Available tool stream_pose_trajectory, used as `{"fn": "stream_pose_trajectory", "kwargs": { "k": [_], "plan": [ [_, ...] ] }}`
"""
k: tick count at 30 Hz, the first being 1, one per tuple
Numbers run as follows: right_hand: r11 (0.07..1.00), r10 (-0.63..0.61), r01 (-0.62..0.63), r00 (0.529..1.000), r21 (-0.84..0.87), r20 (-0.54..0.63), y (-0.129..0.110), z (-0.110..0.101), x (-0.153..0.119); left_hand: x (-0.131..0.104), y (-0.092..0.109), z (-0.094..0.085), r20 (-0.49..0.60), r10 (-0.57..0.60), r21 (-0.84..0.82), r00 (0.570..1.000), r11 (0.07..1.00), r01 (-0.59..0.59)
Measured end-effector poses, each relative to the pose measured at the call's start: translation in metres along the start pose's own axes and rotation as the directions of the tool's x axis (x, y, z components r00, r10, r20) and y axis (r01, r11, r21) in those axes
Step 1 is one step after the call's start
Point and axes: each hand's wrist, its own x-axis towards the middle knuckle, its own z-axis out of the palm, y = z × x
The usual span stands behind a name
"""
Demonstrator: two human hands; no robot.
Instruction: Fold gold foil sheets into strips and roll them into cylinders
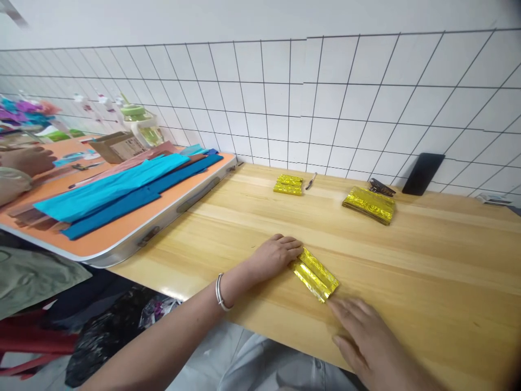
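Note:
A folded sheet of shiny gold foil paper [315, 274] lies slantwise on the wooden table in front of me, with a crease running along its length. My left hand [279, 254] rests on its far left end, fingers bent together and pressing the paper down; the thumb is hidden. Near the opposite end is my right hand [364, 331], slightly blurred. Its fingers are stretched out and apart from the thumb, with the fingertips right by the paper's near corner. Nothing shows in its grasp.
Further back lie a small gold foil stack [288, 184], a pen [311, 181], a thicker gold stack [369, 205], a black stapler [381, 187] and a leaning black phone [424, 174]. An orange-topped table [101, 241] at left bears blue paper strips [118, 184]; another person's hand [28, 158] is there.

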Motion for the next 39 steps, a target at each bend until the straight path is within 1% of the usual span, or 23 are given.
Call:
{"fn": "stream_pose_trajectory", "kwargs": {
  "k": [2,4,7,9,10,12,14,15,17,19,21,24,27,30,32,36,39],
  "plan": [
    [0.999,-0.047,0.046,0.998,0.015,0.04,-0.008,-0.004,-0.001,0.0,-0.009,0.003,0.033,0.051,-0.035,0.998,0.998,-0.05],
    [0.996,-0.079,0.077,0.996,0.044,0.051,-0.01,-0.011,0.0,-0.004,-0.012,0.004,0.061,0.08,-0.062,0.995,0.995,-0.077],
    [0.994,-0.078,0.08,0.997,0.072,-0.022,-0.005,-0.023,0.007,-0.012,-0.01,0.002,0.065,0.076,-0.085,0.995,0.994,-0.07],
    [0.993,-0.082,0.088,0.994,0.082,-0.072,0.003,-0.031,0.018,-0.016,-0.007,0.001,0.069,0.079,-0.096,0.994,0.993,-0.072],
    [0.99,-0.104,0.113,0.99,0.088,-0.097,0.009,-0.035,0.026,-0.017,-0.006,0.0,0.074,0.085,-0.1,0.994,0.992,-0.078],
    [0.982,-0.143,0.151,0.987,0.11,-0.078,0.02,-0.037,0.048,-0.017,-0.005,0.0,0.082,0.096,-0.1,0.992,0.991,-0.088],
    [0.972,-0.182,0.192,0.979,0.135,-0.088,0.031,-0.033,0.075,-0.017,-0.005,0.0,0.075,0.098,-0.089,0.992,0.992,-0.091],
    [0.967,-0.198,0.206,0.978,0.15,-0.069,0.037,-0.028,0.088,-0.017,-0.005,0.0,0.06,0.092,-0.079,0.994,0.993,-0.087],
    [0.964,-0.199,0.21,0.977,0.163,-0.08,0.048,-0.014,0.112,-0.016,-0.004,0.0,0.019,0.069,-0.061,0.997,0.996,-0.068],
    [0.966,-0.196,0.201,0.979,0.161,-0.051,0.057,0.002,0.13,-0.016,-0.004,0.0,-0.018,0.047,-0.055,0.999,0.997,-0.048],
    [0.967,-0.205,0.203,0.979,0.156,-0.005,0.064,0.014,0.141,-0.016,-0.003,-0.001,-0.035,0.041,-0.064,0.999,0.997,-0.043],
    [0.971,-0.219,0.213,0.975,0.107,0.042,0.066,0.021,0.145,-0.017,-0.002,-0.002,-0.038,0.039,-0.081,0.998,0.996,-0.042],
    [0.981,-0.194,0.193,0.98,0.015,0.053,0.061,0.02,0.142,-0.025,0.004,-0.004,-0.02,-0.003,-0.081,1.0,0.997,0.001],
    [0.985,-0.162,0.165,0.985,-0.048,0.065,0.055,0.017,0.139,-0.04,0.016,-0.006,0.05,-0.056,-0.084,0.997,0.995,0.06],
    [0.985,-0.156,0.161,0.985,-0.067,0.074,0.052,0.016,0.138,-0.05,0.026,-0.006,0.074,-0.107,-0.088,0.992,0.99,0.113],
    [0.981,-0.169,0.175,0.983,-0.085,0.075,0.049,0.013,0.139,-0.06,0.043,-0.003,0.059,-0.2,-0.09,0.978,0.975,0.204],
    [0.982,-0.158,0.163,0.985,-0.093,0.064,0.049,0.013,0.139,-0.058,0.04,0.0,0.047,-0.222,-0.069,0.974,0.972,0.225]
  ]
}}
